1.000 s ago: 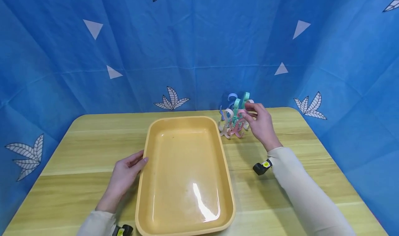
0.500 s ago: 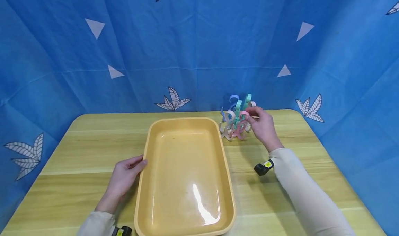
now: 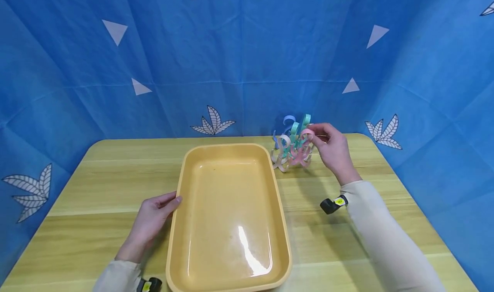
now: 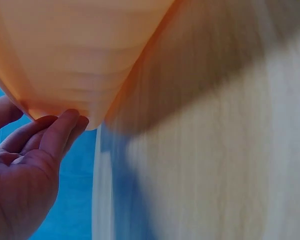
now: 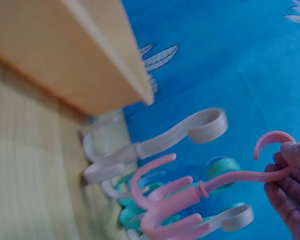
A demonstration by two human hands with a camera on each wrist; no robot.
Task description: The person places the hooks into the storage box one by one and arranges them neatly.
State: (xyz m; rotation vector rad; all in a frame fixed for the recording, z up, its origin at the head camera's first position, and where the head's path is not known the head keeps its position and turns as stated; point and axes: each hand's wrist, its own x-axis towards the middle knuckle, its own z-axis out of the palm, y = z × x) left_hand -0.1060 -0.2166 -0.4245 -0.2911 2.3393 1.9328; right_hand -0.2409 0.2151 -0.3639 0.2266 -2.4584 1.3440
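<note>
My left hand [image 3: 148,223] pinches the left rim of a yellow plastic tray [image 3: 227,197], thumb on the rim and fingers against the outer wall. In the left wrist view the fingers [image 4: 60,135] press on the tray's underside edge. My right hand [image 3: 332,148] pinches the curled top of a pink multi-prong hanging hook [image 5: 172,205]. That hook stands upright in the head view, prongs downward, in front of other hooks. Close beside it are a white hook [image 5: 162,142], a green hook [image 3: 294,131] and a blue hook [image 3: 288,119], partly hidden behind one another.
The wooden table [image 3: 123,176] carries the tray at its middle and the hook cluster at the back right, close by the tray's far right corner. A blue patterned curtain [image 3: 239,60] stands behind the table and along both sides.
My right hand has shifted a little to the right with the pink hook, which has come slightly away from the white hook. My left hand stays on the tray.
</note>
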